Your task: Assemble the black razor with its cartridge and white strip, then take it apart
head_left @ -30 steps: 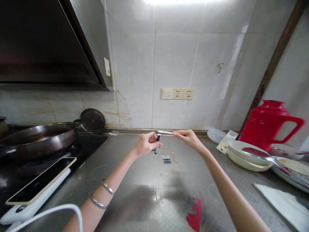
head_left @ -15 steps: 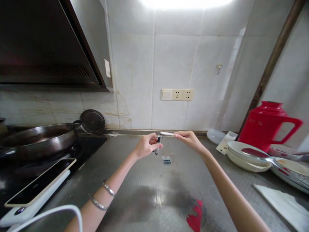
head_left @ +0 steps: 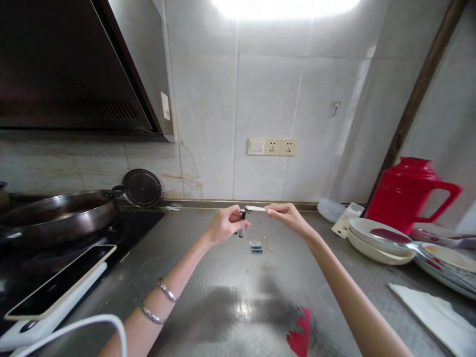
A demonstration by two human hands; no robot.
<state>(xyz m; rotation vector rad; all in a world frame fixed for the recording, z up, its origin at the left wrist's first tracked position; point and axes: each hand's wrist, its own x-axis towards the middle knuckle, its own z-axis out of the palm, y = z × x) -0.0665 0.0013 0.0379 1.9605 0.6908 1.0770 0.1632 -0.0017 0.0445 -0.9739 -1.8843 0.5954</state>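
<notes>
Pinching shut, the left hand (head_left: 222, 225) grips a small dark handle (head_left: 242, 221), the right hand (head_left: 285, 216) a white strip (head_left: 255, 208).

Stainless steel kitchen counter (head_left: 238, 297), textured and glossy. Just below and between the left hand (head_left: 223, 225) and right hand (head_left: 288, 216): a small dark cartridge pack (head_left: 256, 247), flat on the metal. Nearer the body, under the right forearm: a red mark (head_left: 301, 333). Right of the right hand: stacked white bowls (head_left: 379, 243), a red thermos jug (head_left: 412, 194), a white paper sheet (head_left: 439, 315). Left of the left hand: a black hob with a dark pan (head_left: 55, 213), a phone on a white power bank (head_left: 55, 292).
</notes>
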